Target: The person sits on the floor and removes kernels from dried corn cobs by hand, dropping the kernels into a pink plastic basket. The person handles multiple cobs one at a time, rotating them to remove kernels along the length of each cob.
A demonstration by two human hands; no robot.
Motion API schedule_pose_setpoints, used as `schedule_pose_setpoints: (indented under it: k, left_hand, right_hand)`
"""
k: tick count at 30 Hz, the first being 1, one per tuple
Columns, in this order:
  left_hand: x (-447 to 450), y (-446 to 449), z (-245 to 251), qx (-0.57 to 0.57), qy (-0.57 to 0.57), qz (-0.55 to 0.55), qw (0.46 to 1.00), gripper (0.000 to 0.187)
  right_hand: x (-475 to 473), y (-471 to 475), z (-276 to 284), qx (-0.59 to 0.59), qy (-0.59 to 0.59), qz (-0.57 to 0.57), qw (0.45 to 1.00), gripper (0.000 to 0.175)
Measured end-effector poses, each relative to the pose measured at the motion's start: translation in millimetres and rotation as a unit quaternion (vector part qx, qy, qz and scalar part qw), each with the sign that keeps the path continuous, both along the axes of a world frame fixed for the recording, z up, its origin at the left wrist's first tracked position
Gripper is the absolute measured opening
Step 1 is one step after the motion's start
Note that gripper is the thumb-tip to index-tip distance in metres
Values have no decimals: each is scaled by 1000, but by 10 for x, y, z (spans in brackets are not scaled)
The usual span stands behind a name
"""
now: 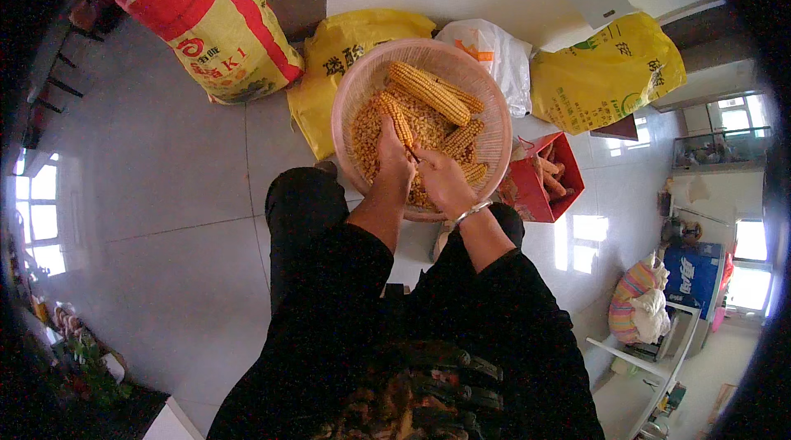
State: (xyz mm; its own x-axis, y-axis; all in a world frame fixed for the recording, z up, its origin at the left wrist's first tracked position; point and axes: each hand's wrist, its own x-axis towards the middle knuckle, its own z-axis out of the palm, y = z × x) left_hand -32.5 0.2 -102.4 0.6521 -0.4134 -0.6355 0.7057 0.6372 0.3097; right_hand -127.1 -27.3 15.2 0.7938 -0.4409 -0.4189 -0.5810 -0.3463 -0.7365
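Observation:
A pink plastic basket stands before me between my knees, with loose yellow corn kernels inside. My left hand grips an ear of dried corn over the kernels, its far end tilted up and left. Close beside it, my right hand holds a thin dark tool, whose tip is at the near end of that ear. The tool's exact kind is hidden by my fingers. Several more ears of corn lie on the kernels along the basket's far and right sides.
A red box holding bare corncobs stands right of the basket. Behind are yellow sacks and a white plastic bag. A red-and-yellow sack stands far left on the tiled floor.

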Motion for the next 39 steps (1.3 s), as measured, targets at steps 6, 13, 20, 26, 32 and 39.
schedule_pose_setpoints:
  k: [6, 13, 20, 26, 32, 39]
  left_hand:
    - [53, -136, -197, 55, 30, 7, 998, 49]
    - [124, -90, -444, 103, -56, -51, 992, 59]
    - [-77, 25, -102, 30, -52, 8, 998, 53]
    - [7, 112, -57, 234, -106, -97, 962, 58]
    - [-72, 57, -106, 282, -150, -71, 945, 64]
    - [-85, 144, 47, 238, -146, -123, 952, 55]
  right_hand:
    - [26, 232, 150, -334, 145, 225, 904, 34]
    - [131, 336, 204, -341, 146, 211, 904, 31]
    - [218, 75, -93, -121, 49, 88, 988, 21]
    - [228, 159, -250, -72, 12, -31, 997, 26]
    - [267, 153, -120, -243, 35, 99, 964, 21]
    - [331, 241, 133, -286, 110, 159, 938, 24]
